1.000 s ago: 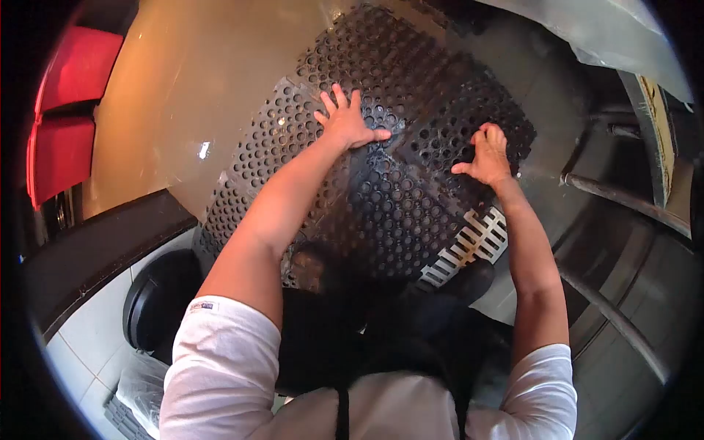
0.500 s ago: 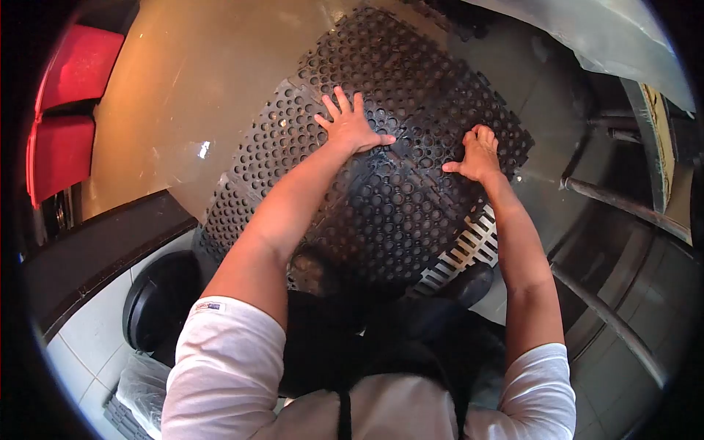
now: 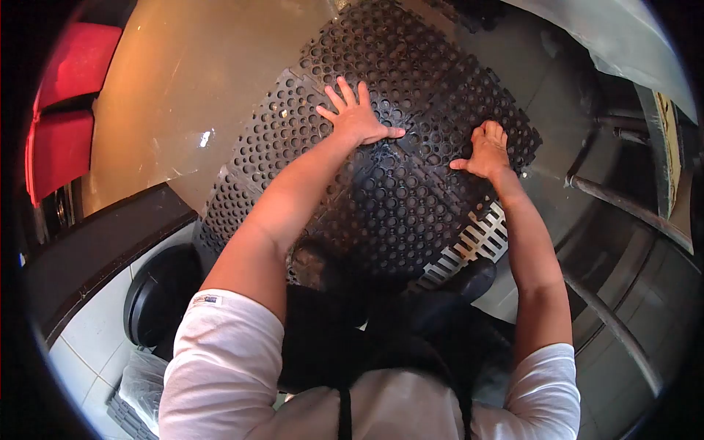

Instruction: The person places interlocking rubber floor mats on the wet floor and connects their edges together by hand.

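A black rubber mat (image 3: 396, 213), made of joined tiles with round holes, lies on the floor in front of me. My left hand (image 3: 356, 121) rests on its upper middle, palm down with the fingers spread and the thumb pointing right. Closer to the right edge, my right hand (image 3: 488, 154) is on the mat too. Its thumb is stretched out to the left and its fingers are apart and somewhat bent, tips toward the surface. Neither hand holds anything. From under the mat's lower right edge shows a pale slotted grate (image 3: 477, 238).
Two red bins (image 3: 70, 110) stand at the far left. Nearer are a dark ledge (image 3: 110, 249) on a white-tiled wall and a round black lid (image 3: 158, 297). Metal pipes (image 3: 623, 198) run along the right side. Clear plastic sheeting (image 3: 616, 37) hangs at the upper right.
The view has shifted slightly, so mat and hands appear a little farther right and up. Both hands keep about the same places on the mat.
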